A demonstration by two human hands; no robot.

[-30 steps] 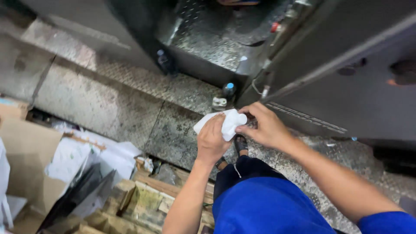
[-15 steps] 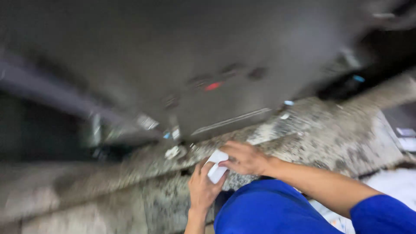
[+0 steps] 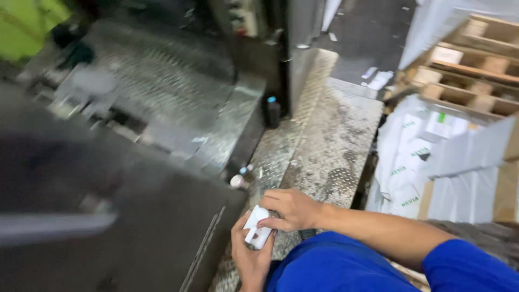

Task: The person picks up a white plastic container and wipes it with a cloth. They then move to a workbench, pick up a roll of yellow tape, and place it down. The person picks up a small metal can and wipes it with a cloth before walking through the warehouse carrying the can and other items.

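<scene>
Both hands grip 1 small white crumpled cloth point(image 3: 256, 229): left hand point(image 3: 250, 259) cupping underneath, right hand point(image 3: 290, 208) fingers clamped on top, above ribbed steel floor plate point(image 3: 330, 146)

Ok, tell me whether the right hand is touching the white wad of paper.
Touching. The head view shows the right hand with its fingers pressed onto the top of the white wad of paper, while the left hand cups it from below.

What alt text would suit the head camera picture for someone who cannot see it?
Two bare hands, left hand and right hand, hold a small white cloth over a patterned metal floor. A dark machine stands to the left, white sheets to the right.
</scene>
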